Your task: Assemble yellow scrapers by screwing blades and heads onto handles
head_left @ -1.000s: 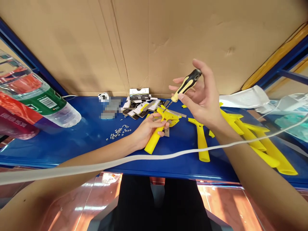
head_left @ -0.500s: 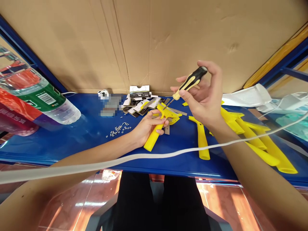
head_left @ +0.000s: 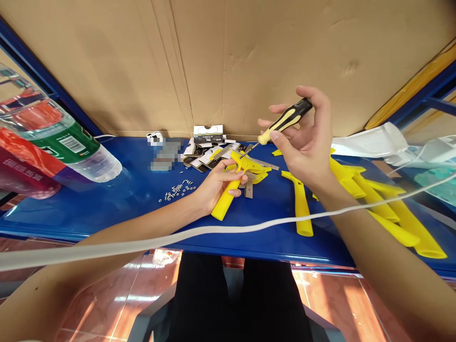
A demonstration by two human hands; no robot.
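While a yellow handle [head_left: 223, 204] is held at a slant over the blue table [head_left: 103, 204] by the left hand [head_left: 217, 187], whose fingers are wrapped round it just below the head, a screwdriver [head_left: 290, 116] is angled down to that head by the right hand [head_left: 311, 149]. Its grip is pinched between thumb and forefinger, the other fingers loosely spread, presumably so that it can be pressed and turned; the handle is probably grasped there for steadiness. Farther left, a green-labelled bottle [head_left: 73, 145] is seen, its contents not clearly made out. Inside the small box [head_left: 208, 138], nothing can be discerned.
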